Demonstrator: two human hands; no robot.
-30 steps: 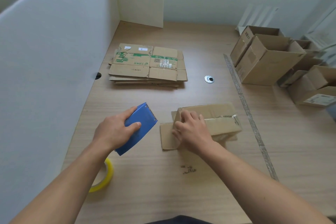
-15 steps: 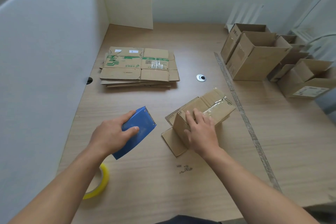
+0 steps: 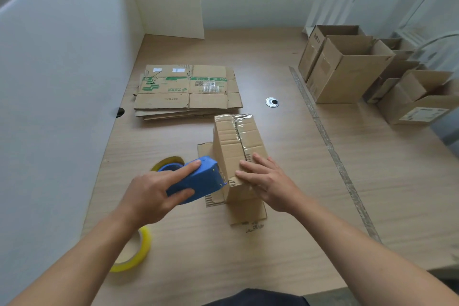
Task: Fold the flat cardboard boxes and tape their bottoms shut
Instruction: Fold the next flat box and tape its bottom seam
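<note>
A small folded cardboard box (image 3: 234,141) stands bottom-up at the table's middle, with clear tape along the seam of its closed flaps. My right hand (image 3: 268,181) lies flat on the near end of that bottom, fingers straight. My left hand (image 3: 151,196) grips a blue tape dispenser (image 3: 196,182), whose toothed front edge touches the box's near left corner. A stack of flat cardboard boxes (image 3: 188,92) with green print lies further back on the left.
A yellow tape roll (image 3: 135,252) lies under my left forearm. Several folded open boxes (image 3: 347,69) stand at the right. A white partition (image 3: 62,82) walls the left side. A metal grommet (image 3: 272,102) sits in the tabletop, and a taped seam (image 3: 330,149) crosses the table.
The box has been turned so its taped seam runs away from me. My left hand brought the dispenser right up to the box's near corner. My right hand shifted to the near end.
</note>
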